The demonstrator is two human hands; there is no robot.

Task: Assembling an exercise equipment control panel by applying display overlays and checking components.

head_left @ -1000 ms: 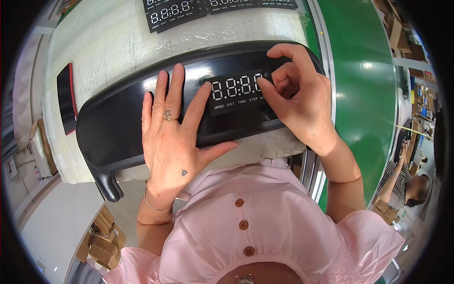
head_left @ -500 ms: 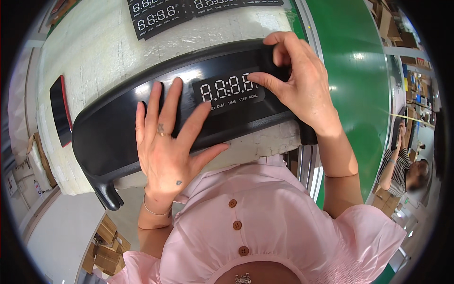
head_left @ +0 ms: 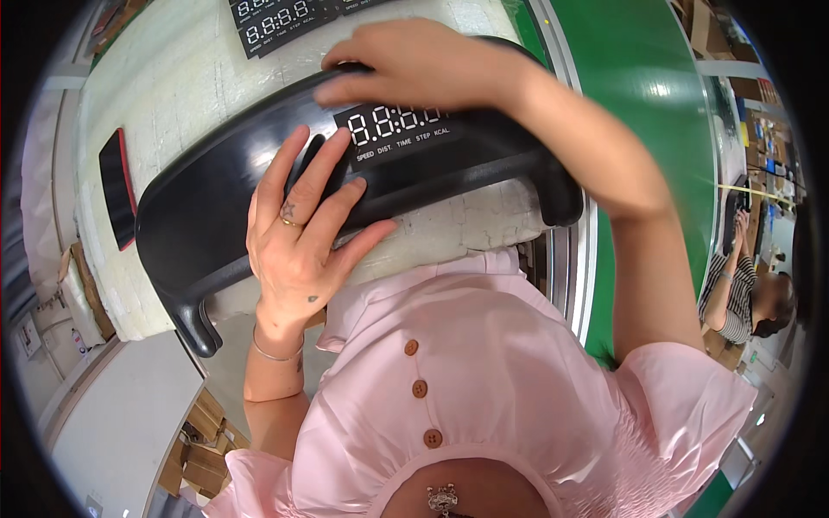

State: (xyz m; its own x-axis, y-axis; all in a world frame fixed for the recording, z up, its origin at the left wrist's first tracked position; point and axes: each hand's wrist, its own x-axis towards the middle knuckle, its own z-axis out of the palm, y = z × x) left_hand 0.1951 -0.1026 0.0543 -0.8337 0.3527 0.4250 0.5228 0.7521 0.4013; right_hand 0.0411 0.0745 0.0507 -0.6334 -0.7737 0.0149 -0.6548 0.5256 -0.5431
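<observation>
A long, curved black plastic housing [head_left: 224, 207] lies across the padded surface in front of me, with a bent leg at each end. On its face is a dark rectangular display label [head_left: 401, 154] with white segment digits. My left hand [head_left: 298, 224] rests on the housing left of the label, fingers spread, a fingertip touching the label's left edge. A dark oblong shape shows between its fingers. My right hand [head_left: 406, 65] reaches over the housing's far rim, thumb and fingers apart and slightly blurred. It holds nothing that I can see and hides part of the rim.
Several similar dark display labels [head_left: 281, 28] lie at the far side of the pale padded surface [head_left: 164, 104]. A dark phone-like slab with a red edge [head_left: 118, 186] lies at the left. A green surface [head_left: 643, 112] runs along the right; another person [head_left: 734, 298] works beyond it.
My right hand has left the label's right end and swept left over the housing's far rim. My left hand stays spread on the housing, its forefinger a little nearer the label's upper left.
</observation>
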